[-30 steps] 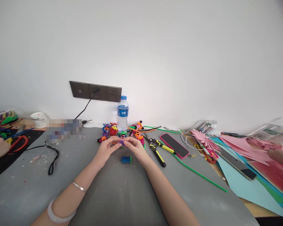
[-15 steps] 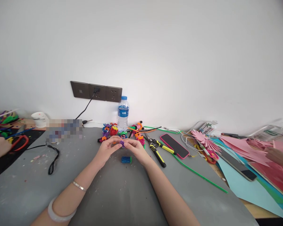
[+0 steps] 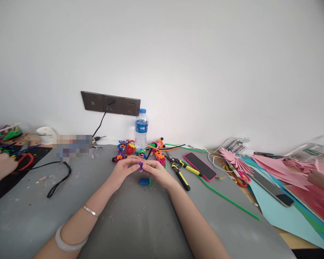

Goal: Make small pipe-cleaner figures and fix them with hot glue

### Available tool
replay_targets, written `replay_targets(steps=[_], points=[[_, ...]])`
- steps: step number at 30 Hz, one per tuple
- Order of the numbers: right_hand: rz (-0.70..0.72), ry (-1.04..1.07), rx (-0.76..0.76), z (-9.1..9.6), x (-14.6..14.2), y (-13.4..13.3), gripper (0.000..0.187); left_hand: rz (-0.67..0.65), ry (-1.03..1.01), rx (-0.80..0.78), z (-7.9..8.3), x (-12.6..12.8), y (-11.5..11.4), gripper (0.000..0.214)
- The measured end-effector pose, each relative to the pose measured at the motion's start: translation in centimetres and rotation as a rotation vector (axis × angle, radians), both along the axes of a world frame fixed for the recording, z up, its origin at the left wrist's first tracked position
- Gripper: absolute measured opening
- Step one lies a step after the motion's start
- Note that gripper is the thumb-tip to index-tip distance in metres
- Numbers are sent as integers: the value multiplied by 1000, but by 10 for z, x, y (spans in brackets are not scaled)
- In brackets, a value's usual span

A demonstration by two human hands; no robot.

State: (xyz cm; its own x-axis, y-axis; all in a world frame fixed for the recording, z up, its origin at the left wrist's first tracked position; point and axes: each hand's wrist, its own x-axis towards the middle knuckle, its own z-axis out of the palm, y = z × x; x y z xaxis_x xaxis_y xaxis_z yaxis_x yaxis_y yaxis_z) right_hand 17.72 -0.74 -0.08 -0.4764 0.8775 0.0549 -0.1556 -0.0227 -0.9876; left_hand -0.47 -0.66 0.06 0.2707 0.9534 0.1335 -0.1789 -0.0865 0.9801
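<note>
The left hand (image 3: 124,169) and the right hand (image 3: 158,172) each keep a pinching grip on a tiny purple fuzzy wire piece (image 3: 140,165). They hold it just above the grey counter (image 3: 140,223), near a small blue block (image 3: 144,181) and in front of some little bright fuzzy figures (image 3: 129,146). This looks like the bending step, and it calls for slow, tiny finger moves, because the piece is short, soft and mostly hidden by fingertips.
</note>
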Motion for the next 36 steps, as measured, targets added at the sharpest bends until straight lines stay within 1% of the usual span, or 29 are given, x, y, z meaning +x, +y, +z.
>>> replay_targets(steps=[7,10,13,15,18,25,28,31,36], points=[[16,24,-73,1,1,-1,30,-49,9,3,-1,-2,0,17],[21,37,-86,3,0,-2,31,-38,14,13,-2,-2,0,20],[20,59,-81,2,0,-1,29,-8,6,-25,-2,-1,0,26],[8,68,-70,0,0,0,27,13,-12,-62,-3,-1,0,29],[-24,78,-66,-2,-1,1,28,37,-49,-87,-3,0,1,27],[-123,110,-98,3,-2,3,33,72,-72,-112,1,2,-1,27],[-129,108,-95,3,-2,4,34,59,-99,-106,3,3,-3,26],[-131,108,-88,1,-2,4,35,59,-119,-100,1,3,-3,24],[-151,112,-81,0,-3,5,36,69,-114,-137,-1,4,-2,29]])
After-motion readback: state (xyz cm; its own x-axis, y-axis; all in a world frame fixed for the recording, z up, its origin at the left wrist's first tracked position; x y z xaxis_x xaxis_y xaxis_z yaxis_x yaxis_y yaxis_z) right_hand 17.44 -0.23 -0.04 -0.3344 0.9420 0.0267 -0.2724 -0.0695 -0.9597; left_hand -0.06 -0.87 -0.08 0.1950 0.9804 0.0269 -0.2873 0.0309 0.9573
